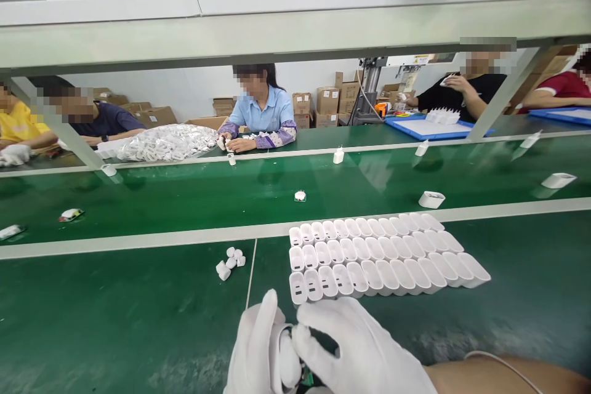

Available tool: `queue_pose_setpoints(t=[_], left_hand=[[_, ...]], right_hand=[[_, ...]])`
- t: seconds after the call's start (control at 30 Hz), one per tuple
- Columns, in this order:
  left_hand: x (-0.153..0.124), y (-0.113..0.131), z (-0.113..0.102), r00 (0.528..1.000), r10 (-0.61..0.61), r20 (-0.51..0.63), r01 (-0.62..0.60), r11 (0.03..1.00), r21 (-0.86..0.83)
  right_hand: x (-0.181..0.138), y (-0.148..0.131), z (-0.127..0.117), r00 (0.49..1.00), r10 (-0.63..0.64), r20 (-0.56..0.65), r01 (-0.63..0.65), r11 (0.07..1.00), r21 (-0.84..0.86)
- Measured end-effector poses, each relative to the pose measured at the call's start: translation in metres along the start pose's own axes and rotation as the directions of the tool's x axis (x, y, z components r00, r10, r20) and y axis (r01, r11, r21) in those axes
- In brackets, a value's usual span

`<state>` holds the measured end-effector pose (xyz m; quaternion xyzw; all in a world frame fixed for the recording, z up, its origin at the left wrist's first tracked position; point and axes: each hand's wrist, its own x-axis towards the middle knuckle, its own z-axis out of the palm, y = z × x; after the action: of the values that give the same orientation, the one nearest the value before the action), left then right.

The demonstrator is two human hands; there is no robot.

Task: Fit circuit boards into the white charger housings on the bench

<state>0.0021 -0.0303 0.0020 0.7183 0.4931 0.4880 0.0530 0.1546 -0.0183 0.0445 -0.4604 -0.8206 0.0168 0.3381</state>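
My left hand (256,345), in a white glove, is wrapped round a white plastic housing (276,351) at the bottom middle of the view. A rounded white piece (289,360) shows at the housing's mouth. My right hand (355,345), also gloved, has its thumb and forefinger pinched together at that mouth; what lies between the fingertips is hidden. Below them a bit of green circuit board (307,375) shows. Just ahead, three rows of open white housings (364,277) stand on the green table. Several small white blocks (231,261) lie in a heap to the left.
Beyond a pale rail, a green belt (184,197) carries scattered white housings (431,199) and small circuit boards (300,196). A shelf beam (295,37) crosses overhead. Across the belt several people work, one beside a pile of bagged white parts (168,143). A blue-rimmed tray (429,129) stands back right.
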Motion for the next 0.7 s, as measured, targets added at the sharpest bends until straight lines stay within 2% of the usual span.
queue_pose_setpoints(t=[0.07, 0.17, 0.23, 0.4, 0.47, 0.53, 0.6, 0.7], left_hand=[[0.002, -0.001, 0.000, 1.000, -0.021, 0.000, 0.021, 1.000, -0.013], [0.002, -0.004, 0.001, 0.999, -0.032, 0.014, 0.032, 0.999, -0.022], [0.001, -0.007, 0.001, 0.999, -0.041, 0.034, 0.041, 0.999, -0.009], [-0.003, -0.015, -0.002, 0.994, -0.046, 0.099, 0.046, 0.999, 0.006], [-0.002, -0.017, -0.002, 0.992, -0.025, 0.122, 0.026, 1.000, -0.006], [0.000, -0.019, 0.002, 0.988, -0.045, 0.144, 0.051, 0.998, -0.037], [0.002, -0.019, 0.008, 0.987, -0.077, 0.141, 0.087, 0.994, -0.068], [0.005, -0.016, 0.013, 0.992, -0.052, 0.111, 0.060, 0.996, -0.066]], right_hand=[[0.003, -0.001, 0.003, 0.999, 0.037, -0.008, -0.037, 0.999, 0.009], [0.000, -0.002, 0.001, 0.997, -0.071, -0.026, 0.071, 0.997, 0.005], [-0.007, -0.003, -0.002, 0.995, -0.099, 0.027, 0.099, 0.995, 0.013], [-0.020, -0.004, -0.003, 0.969, 0.131, 0.210, -0.142, 0.989, 0.039], [-0.019, 0.001, 0.001, 0.964, 0.115, 0.239, -0.153, 0.977, 0.146], [-0.014, 0.008, 0.006, 0.973, 0.002, 0.232, -0.069, 0.957, 0.281], [-0.009, 0.015, 0.008, 0.980, -0.089, 0.176, 0.008, 0.910, 0.415], [-0.003, 0.020, 0.004, 0.996, -0.038, 0.080, -0.020, 0.785, 0.620]])
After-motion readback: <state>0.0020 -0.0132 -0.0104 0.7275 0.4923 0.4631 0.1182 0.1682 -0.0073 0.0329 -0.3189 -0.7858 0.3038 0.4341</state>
